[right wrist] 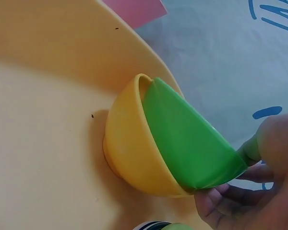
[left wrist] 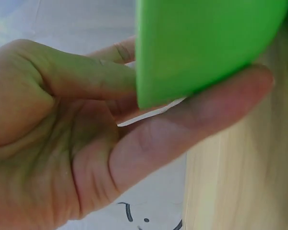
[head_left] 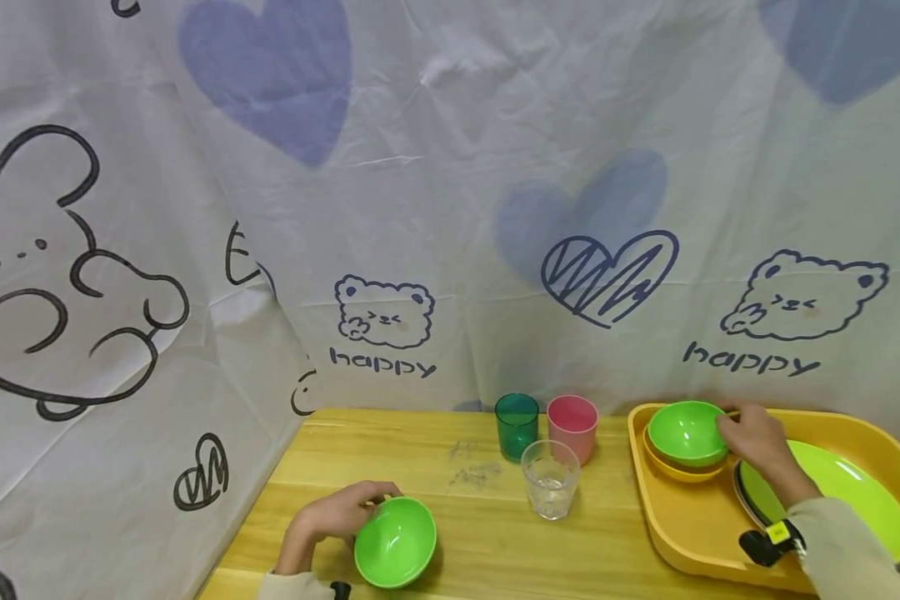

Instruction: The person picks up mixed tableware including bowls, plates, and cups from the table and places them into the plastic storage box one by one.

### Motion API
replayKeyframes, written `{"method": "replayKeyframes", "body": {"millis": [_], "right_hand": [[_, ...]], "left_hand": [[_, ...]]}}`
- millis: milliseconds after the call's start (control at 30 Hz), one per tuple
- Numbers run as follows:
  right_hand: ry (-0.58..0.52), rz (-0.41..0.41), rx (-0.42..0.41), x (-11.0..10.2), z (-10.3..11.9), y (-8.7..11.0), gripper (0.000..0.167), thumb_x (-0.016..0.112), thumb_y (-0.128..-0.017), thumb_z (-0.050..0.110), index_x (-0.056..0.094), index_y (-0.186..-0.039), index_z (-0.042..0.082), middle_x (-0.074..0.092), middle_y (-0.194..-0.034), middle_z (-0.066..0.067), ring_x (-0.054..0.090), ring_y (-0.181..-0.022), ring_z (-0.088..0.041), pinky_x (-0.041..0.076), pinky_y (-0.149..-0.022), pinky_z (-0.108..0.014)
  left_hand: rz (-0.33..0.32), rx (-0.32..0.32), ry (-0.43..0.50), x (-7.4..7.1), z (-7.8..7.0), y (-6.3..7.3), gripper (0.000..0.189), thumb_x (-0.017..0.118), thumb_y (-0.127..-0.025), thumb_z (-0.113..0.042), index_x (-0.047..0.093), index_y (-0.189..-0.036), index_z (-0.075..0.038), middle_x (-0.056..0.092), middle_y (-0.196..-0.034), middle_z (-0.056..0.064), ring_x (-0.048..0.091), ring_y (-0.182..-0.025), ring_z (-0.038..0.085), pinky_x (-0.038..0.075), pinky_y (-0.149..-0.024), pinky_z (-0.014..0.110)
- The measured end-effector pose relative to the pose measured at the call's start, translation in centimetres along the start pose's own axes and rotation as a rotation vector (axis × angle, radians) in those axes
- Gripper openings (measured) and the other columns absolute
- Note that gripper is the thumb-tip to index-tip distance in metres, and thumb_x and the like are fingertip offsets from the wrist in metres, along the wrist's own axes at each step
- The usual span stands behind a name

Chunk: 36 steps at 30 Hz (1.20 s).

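My left hand (head_left: 339,510) grips the edge of a green bowl (head_left: 396,543) near the front of the table, its inside turned up toward the head camera. In the left wrist view, the thumb and fingers lie on either side of the rim of this bowl (left wrist: 201,48). Over at the tray, my right hand (head_left: 757,443) pinches another green bowl (head_left: 686,433) by its right rim. That bowl sits tilted, partly inside a yellow bowl (right wrist: 134,143), with the held side raised. The yellow bowl stands in the back left corner of the yellow tray (head_left: 678,533).
Green plates (head_left: 855,492) lie stacked in the tray's right part. Left of the tray stand a dark green cup (head_left: 517,429), a pink cup (head_left: 573,425) and a clear cup (head_left: 551,483). A patterned cloth (head_left: 450,208) hangs behind the wooden table (head_left: 315,454).
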State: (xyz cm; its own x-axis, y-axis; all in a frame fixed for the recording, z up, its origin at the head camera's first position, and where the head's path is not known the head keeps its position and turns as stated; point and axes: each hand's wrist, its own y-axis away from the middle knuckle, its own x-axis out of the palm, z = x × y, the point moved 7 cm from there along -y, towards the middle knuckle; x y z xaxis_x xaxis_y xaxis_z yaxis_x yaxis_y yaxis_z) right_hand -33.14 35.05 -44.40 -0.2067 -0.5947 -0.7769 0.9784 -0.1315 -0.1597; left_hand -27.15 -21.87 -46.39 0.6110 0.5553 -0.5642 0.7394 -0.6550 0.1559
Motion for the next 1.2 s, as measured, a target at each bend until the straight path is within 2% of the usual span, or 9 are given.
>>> {"method": "replayKeyframes", "body": {"millis": [167,233,400,500,633,833,967,1067,1200], "right_hand": [[-0.002,0.003,-0.012,0.0,-0.3,-0.1,0.043,0.046,-0.091,0.007,0.055,-0.122,-0.022,0.057,-0.115,-0.04,0.055,-0.093,-0.046,0.049,-0.071,-0.042],[-0.005,0.008,0.0,0.1,-0.4,0.0,0.043,0.046,-0.091,0.007,0.054,-0.122,-0.022,0.057,-0.115,-0.04,0.054,-0.093,-0.045,0.048,-0.071,-0.041],[-0.039,0.018,0.037,0.4,-0.6,0.3,0.042,0.049,-0.097,0.012,0.054,-0.124,-0.02,0.057,-0.113,-0.039,0.056,-0.089,-0.041,0.048,-0.066,-0.035],[-0.059,0.019,0.047,0.4,-0.6,0.5,0.042,0.05,-0.098,0.012,0.053,-0.126,-0.019,0.057,-0.112,-0.038,0.058,-0.087,-0.039,0.049,-0.065,-0.034],[-0.082,0.01,0.078,0.3,-0.8,0.7,0.041,0.048,-0.097,0.01,0.053,-0.128,-0.018,0.056,-0.115,-0.039,0.059,-0.089,-0.04,0.051,-0.065,-0.034],[-0.143,0.003,0.087,0.2,-1.2,0.7,0.038,0.052,-0.097,0.004,0.054,-0.126,-0.02,0.057,-0.115,-0.041,0.062,-0.09,-0.04,0.055,-0.063,-0.032],[-0.18,-0.012,0.081,-0.3,-1.3,0.8,0.039,0.052,-0.098,0.007,0.054,-0.128,-0.019,0.056,-0.121,-0.042,0.062,-0.095,-0.042,0.055,-0.064,-0.029],[-0.198,-0.032,0.06,-0.8,-1.3,1.1,0.041,0.052,-0.101,0.01,0.053,-0.131,-0.018,0.052,-0.128,-0.042,0.058,-0.105,-0.048,0.053,-0.07,-0.03],[-0.244,-0.025,0.069,-1.2,-1.1,1.9,0.046,0.049,-0.105,0.015,0.047,-0.138,-0.017,0.046,-0.136,-0.042,0.049,-0.119,-0.054,0.052,-0.09,-0.051]], "left_hand": [[-0.074,-0.045,0.067,-1.3,0.3,0.7,0.034,0.042,-0.102,0.005,0.063,-0.128,-0.001,0.063,-0.115,0.02,0.062,-0.098,0.034,0.061,-0.056,0.048],[-0.115,-0.065,0.1,-1.9,0.4,0.8,0.034,0.041,-0.104,0.003,0.06,-0.132,0.001,0.061,-0.121,0.024,0.063,-0.098,0.034,0.06,-0.053,0.051],[-0.223,-0.079,0.214,-3.3,0.3,0.9,0.038,0.04,-0.108,-0.002,0.048,-0.144,0.009,0.047,-0.142,0.035,0.065,-0.105,0.036,0.062,-0.065,0.057],[-0.281,-0.05,0.265,-4.1,-0.1,0.9,0.042,0.039,-0.109,-0.003,0.04,-0.148,0.013,0.038,-0.147,0.04,0.064,-0.108,0.035,0.062,-0.07,0.058],[-0.353,-0.012,0.339,-5.1,-0.8,0.6,0.045,0.036,-0.108,-0.001,0.034,-0.151,0.011,0.039,-0.147,0.039,0.064,-0.109,0.035,0.062,-0.074,0.055],[-0.432,0.02,0.527,-6.0,-1.6,-0.8,0.053,0.032,-0.104,0.006,0.027,-0.157,0.006,0.036,-0.151,0.036,0.061,-0.119,0.04,0.06,-0.085,0.054],[-0.493,0.028,0.588,-6.3,-2.0,-1.2,0.055,0.032,-0.104,0.005,0.023,-0.159,0.004,0.032,-0.155,0.035,0.056,-0.125,0.044,0.059,-0.088,0.054],[-0.528,0.038,0.612,-6.5,-2.3,-1.2,0.055,0.032,-0.105,0.004,0.022,-0.159,0.004,0.032,-0.155,0.035,0.055,-0.126,0.044,0.059,-0.089,0.053],[-0.573,0.048,0.636,-6.7,-2.4,-1.1,0.055,0.033,-0.104,0.005,0.025,-0.159,0.003,0.033,-0.154,0.034,0.055,-0.126,0.044,0.059,-0.088,0.053]]}}
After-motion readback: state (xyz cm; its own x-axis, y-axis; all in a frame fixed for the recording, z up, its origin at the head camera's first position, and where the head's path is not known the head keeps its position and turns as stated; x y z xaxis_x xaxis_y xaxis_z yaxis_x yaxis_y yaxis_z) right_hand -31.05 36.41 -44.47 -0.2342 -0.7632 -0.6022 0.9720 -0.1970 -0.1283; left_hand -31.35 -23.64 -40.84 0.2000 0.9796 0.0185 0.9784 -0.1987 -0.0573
